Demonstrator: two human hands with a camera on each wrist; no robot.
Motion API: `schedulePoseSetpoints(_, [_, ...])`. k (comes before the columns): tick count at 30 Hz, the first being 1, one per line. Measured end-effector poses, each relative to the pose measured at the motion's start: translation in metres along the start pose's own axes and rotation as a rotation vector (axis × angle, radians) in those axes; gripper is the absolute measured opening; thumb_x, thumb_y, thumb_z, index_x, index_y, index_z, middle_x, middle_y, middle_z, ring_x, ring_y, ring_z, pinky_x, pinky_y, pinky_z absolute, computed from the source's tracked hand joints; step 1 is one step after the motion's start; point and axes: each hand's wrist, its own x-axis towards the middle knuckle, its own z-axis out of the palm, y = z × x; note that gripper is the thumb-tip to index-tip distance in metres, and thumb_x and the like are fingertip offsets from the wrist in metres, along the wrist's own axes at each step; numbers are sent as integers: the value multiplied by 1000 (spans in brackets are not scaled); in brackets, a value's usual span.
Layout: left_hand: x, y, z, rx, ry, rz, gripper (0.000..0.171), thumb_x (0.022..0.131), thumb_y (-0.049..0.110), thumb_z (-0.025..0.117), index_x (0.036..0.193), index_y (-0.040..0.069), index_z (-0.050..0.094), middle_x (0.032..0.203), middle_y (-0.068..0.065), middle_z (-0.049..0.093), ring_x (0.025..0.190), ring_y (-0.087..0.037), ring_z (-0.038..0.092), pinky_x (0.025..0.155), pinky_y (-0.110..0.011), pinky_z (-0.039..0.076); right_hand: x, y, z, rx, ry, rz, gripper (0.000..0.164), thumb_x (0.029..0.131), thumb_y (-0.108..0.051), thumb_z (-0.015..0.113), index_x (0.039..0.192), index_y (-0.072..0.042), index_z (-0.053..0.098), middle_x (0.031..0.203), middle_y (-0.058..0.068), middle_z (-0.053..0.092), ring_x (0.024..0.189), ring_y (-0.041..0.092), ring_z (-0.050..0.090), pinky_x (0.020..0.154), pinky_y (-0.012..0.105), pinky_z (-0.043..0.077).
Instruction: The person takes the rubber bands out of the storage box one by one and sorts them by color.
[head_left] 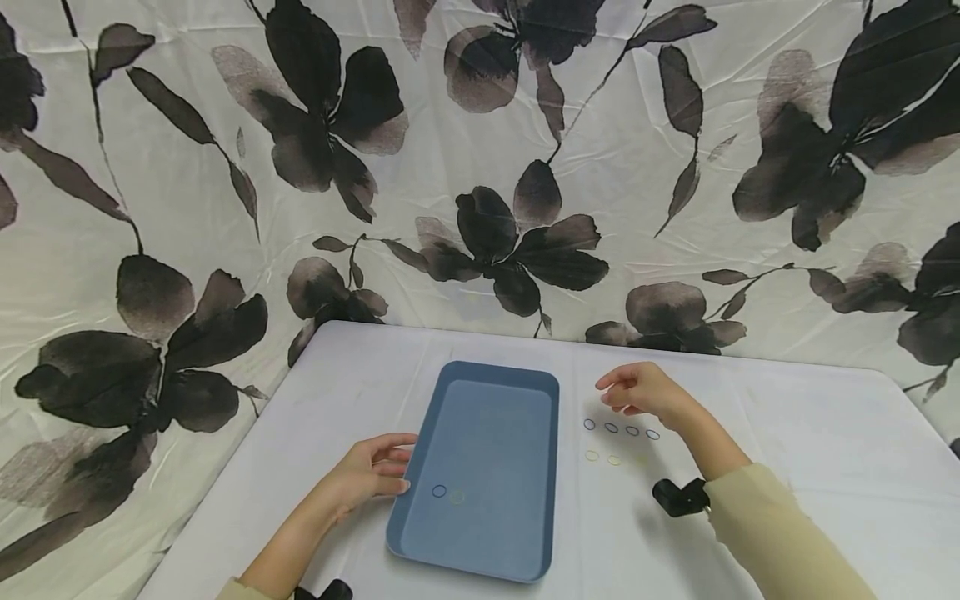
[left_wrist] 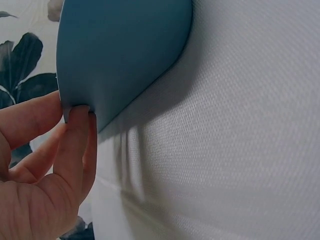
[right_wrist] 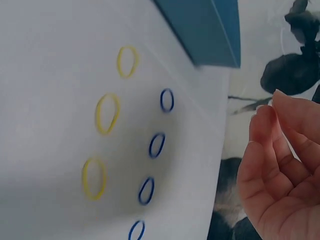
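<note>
My left hand (head_left: 367, 477) grips the left rim of a blue rectangular tray (head_left: 517, 383), its thumb and fingers on either side of the rim in the left wrist view. Inside the tray, a thin dark blue ring (head_left: 439, 498) lies beside a thin yellow ring (head_left: 458, 504). To the tray's right, my right hand (head_left: 645, 390) hovers above the table, fingers loosely bent and nothing visible between them. Nearest to it is a row of several thin blue rings (right_wrist: 156, 133). Three yellow rings (right_wrist: 119, 114) lie in a row on the near side of those.
A white cloth (head_left: 795, 467) covers the table. Behind it hangs a pale curtain (head_left: 420, 167) with dark printed flowers. Black wrist devices show at the right wrist (head_left: 681, 497) and at the lower edge near the left one.
</note>
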Motion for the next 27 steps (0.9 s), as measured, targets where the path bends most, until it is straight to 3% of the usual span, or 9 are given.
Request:
schedulePoseSetpoints(13, [-1,1,2,1,13,-9,64,72,-12,68,132,-5,45,114,-20,53,96,-23,56,77,-33,52,16,-29,31,34,-77,-29,26,83,-3,65,107,8,62,80,3,66,72,18,59,69,33,51])
schedulePoseSetpoints(19, [-1,1,2,-4,9,-7,66,72,-12,67,132,-6,44,115,-21,53,96,-23,56,76,-33,52,18,-41,48,65,-131,-82,28,82,-3,66,106,9,62,78,2,64,70,16,57,71,37,50])
schedulePoseSetpoints(27, [-1,1,1,-1,3,-10,65,72,-12,68,133,-5,44,115,-21,53,97,-24,55,75,-32,51,22,-52,75,94,-247,-139,26,81,-1,66,103,12,62,68,-2,59,60,12,48,58,28,42])
